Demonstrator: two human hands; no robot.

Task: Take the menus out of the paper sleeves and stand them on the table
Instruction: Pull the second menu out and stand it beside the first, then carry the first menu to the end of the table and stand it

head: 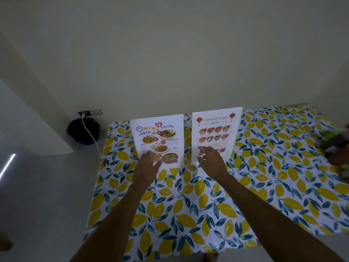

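Observation:
Two white menus stand upright side by side at the far edge of the table, close to the wall. The Thai menu [160,137] with food photos is on the left; the Chinese food menu [217,129] with red lanterns is on the right. My left hand [149,163] reaches to the lower part of the Thai menu, fingers spread in front of it. My right hand [209,159] reaches to the lower left part of the Chinese menu, fingers apart. Whether either hand touches its menu is unclear. No paper sleeves are visible.
The table [188,205] wears a cloth printed with yellow lemons and blue leaves. A blurred pile of colourful items [336,148] lies at the right edge. On the floor at left, a dark bag [83,131] sits under a wall socket [90,112] with a white cable.

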